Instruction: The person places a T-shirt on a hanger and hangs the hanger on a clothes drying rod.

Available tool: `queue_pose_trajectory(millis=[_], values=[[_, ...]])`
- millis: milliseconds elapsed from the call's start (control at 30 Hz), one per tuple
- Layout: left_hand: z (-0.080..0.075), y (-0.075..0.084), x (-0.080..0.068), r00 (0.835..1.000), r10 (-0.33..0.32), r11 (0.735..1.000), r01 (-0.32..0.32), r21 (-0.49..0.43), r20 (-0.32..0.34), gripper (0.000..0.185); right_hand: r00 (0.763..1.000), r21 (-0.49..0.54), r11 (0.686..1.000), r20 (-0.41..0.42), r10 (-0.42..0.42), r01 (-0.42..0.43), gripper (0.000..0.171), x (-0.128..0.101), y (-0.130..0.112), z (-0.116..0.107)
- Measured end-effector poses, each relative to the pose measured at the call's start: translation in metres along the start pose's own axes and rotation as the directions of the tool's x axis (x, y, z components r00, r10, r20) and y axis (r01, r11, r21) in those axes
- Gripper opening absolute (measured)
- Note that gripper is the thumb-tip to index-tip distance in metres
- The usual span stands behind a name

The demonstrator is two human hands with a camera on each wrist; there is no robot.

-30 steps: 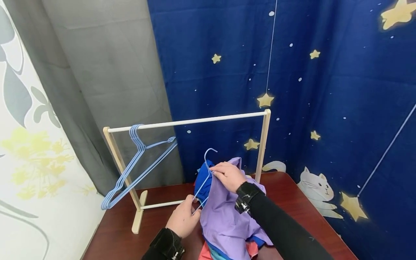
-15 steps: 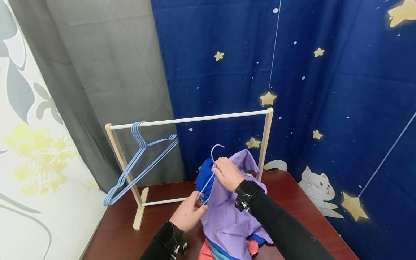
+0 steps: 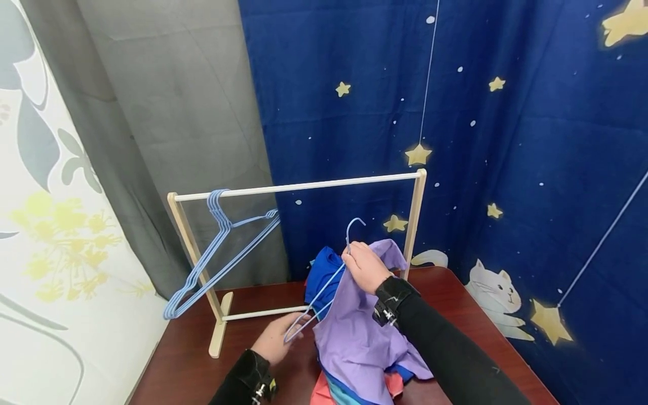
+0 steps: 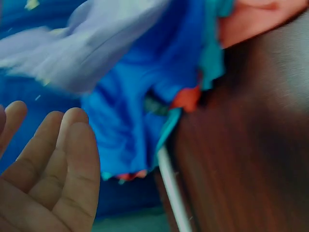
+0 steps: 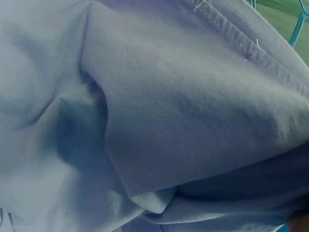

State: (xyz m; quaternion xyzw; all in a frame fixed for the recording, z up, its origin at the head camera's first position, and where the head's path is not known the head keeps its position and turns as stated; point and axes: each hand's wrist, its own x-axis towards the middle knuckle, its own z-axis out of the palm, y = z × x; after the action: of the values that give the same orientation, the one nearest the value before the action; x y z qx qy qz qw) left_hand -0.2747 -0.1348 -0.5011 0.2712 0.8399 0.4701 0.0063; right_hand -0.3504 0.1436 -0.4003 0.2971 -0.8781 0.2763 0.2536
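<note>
Head view. My right hand (image 3: pixel 365 266) pinches the neck of a blue wire hanger (image 3: pixel 324 287) together with the collar edge of a lilac garment (image 3: pixel 354 332). I judge that pinch keeps hook and cloth aligned while the frame sits inside the fabric. The hook stands upright above the fingers; the hanger's thin shoulder runs down and left to my left hand (image 3: pixel 275 339). That hand lies low over the dark red-brown table (image 3: pixel 187 365), fingers relaxed and nearly straight, touching the hanger's lower corner without closing round it, likely steadying it. The lilac garment is soft, matte, loosely draped, resting on a heap of blue, teal and coral clothes (image 3: pixel 324 270). Behind stands a pale wooden rack (image 3: pixel 304 185) with a round white rail. Several spare hangers (image 3: pixel 217 253) of the same blue wire hang bunched at its left end. Backdrop: a navy star-and-cat curtain (image 3: pixel 506 140).

Left wrist view. The left hand (image 4: pixel 48 174) shows an open palm, fingers together and straight, holding nothing. Beyond it are the blurred lilac garment (image 4: pixel 96 43), blue cloth folds (image 4: pixel 140 111) and glossy tabletop (image 4: pixel 251 145).

Right wrist view. The lilac garment (image 5: pixel 145 116) fills the frame as smooth knit with a stitched hem. The grip itself is hidden here. A sliver of teal-blue wire (image 5: pixel 299 24) shows top right.
</note>
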Motion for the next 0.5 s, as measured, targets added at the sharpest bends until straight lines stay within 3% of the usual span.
queue_pose_trajectory(millis=[133, 267, 333, 400, 500], values=[[0.020, -0.004, 0.001, 0.997, 0.052, 0.992, -0.058, 0.114, 0.055, 0.032, 1.000, 0.007, 1.000, 0.003, 0.022, -0.022, 0.020, -0.002, -0.001, -0.002], [0.033, -0.002, 0.003, 0.997, 0.029, 0.974, -0.044, 0.223, 0.071, 0.014, 1.000, -0.011, 1.000, -0.006, 0.018, -0.018, 0.019, -0.002, 0.001, -0.004], [0.035, -0.002, 0.001, 0.997, 0.045, 0.962, -0.060, 0.265, 0.061, 0.008, 1.000, -0.025, 1.000, -0.013, 0.010, -0.010, 0.018, -0.002, 0.003, -0.005], [0.034, -0.001, -0.002, 0.998, 0.053, 0.958, -0.062, 0.281, 0.041, 0.015, 1.000, -0.040, 0.999, -0.018, 0.009, -0.010, 0.018, -0.003, 0.005, -0.008], [0.027, 0.001, -0.009, 1.000, 0.029, 0.960, -0.028, 0.278, 0.003, 0.015, 1.000, -0.066, 0.998, -0.020, 0.022, -0.023, 0.019, -0.004, 0.008, -0.014]])
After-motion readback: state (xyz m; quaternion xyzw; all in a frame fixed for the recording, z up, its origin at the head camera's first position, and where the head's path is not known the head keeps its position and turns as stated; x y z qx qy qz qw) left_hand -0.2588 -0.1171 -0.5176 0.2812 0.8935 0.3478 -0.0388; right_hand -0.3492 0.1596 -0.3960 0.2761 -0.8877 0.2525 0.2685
